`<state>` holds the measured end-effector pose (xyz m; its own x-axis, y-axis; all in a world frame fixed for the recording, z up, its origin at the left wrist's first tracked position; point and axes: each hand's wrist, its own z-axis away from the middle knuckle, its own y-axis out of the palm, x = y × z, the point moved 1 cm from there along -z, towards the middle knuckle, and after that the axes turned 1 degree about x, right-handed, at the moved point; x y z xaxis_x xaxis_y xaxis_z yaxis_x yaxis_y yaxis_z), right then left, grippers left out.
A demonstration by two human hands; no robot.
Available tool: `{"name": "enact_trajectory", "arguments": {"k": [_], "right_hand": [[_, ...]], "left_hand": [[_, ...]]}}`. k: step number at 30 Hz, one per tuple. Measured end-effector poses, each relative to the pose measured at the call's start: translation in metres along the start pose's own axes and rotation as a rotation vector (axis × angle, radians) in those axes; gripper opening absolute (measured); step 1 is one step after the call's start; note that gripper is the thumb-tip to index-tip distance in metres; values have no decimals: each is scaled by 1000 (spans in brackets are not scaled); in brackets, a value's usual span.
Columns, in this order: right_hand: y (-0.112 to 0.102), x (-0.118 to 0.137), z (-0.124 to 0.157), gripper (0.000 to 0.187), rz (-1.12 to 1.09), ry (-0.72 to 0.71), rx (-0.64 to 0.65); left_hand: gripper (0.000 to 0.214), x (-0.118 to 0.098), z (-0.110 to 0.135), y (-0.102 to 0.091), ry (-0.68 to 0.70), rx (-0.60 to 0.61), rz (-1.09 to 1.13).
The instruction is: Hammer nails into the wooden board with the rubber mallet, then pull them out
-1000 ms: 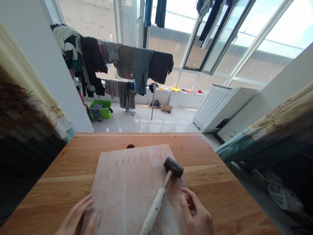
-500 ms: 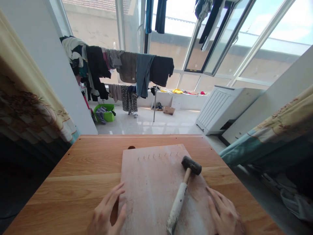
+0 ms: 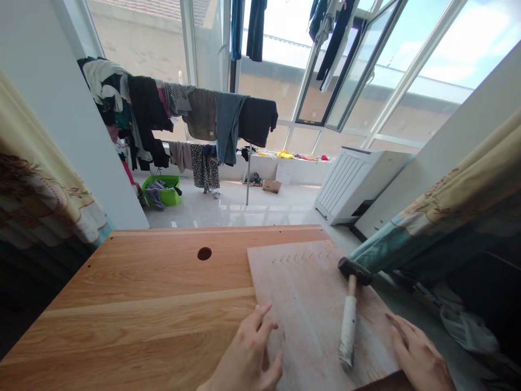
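Observation:
A pale wooden board (image 3: 301, 309) lies on the table, with a row of several thin nails (image 3: 301, 257) sticking up near its far edge. On its right part rests a hammer (image 3: 349, 320) with a black head and a white-covered handle, touched by neither hand. At the board's left edge is my left hand (image 3: 254, 347), open, its fingers apart and their tips by the edge. My right hand (image 3: 423, 353) holds the right edge, thumb and fingers around it; some fingers are hidden.
The wooden table (image 3: 154, 309) has a round hole (image 3: 204, 253) near its far side. Beyond it stand a drying rack with clothes (image 3: 199, 111), a green basket (image 3: 171, 195) and a white cabinet (image 3: 350, 182). A curtain (image 3: 439, 201) hangs close on the right.
The board has slid to the right across the table, carrying the hammer and nails. Both hands have moved right with it, and the table's round hole is now uncovered. The view has shifted slightly.

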<state>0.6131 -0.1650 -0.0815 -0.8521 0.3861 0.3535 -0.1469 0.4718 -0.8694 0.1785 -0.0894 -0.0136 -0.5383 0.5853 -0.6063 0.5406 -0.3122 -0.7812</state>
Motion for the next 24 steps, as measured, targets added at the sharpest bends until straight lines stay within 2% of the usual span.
{"name": "enact_trajectory", "arguments": {"k": [2,5,9,12,16,21,24], "right_hand": [[-5,1,-4,52,-20,58,3],[-13,9,-6,50,-27,183,18],[-18,18,-5,52,-8,236,12],[-17,23,-1,48,-6,218,-34],[-10,36,9,43,-42,164,0],[2,63,32,38,-75,44,31],[12,83,50,36,-112,-101,66]], "left_hand": [[41,4,1,7,46,-1,-61],[42,12,4,14,39,-32,-163],[43,15,5,18,31,-94,-237],[33,15,7,16,24,-143,-271],[26,25,24,2,50,-192,-375],[28,57,68,-24,90,-311,-516],[26,82,100,-41,-16,-376,-564]]}}
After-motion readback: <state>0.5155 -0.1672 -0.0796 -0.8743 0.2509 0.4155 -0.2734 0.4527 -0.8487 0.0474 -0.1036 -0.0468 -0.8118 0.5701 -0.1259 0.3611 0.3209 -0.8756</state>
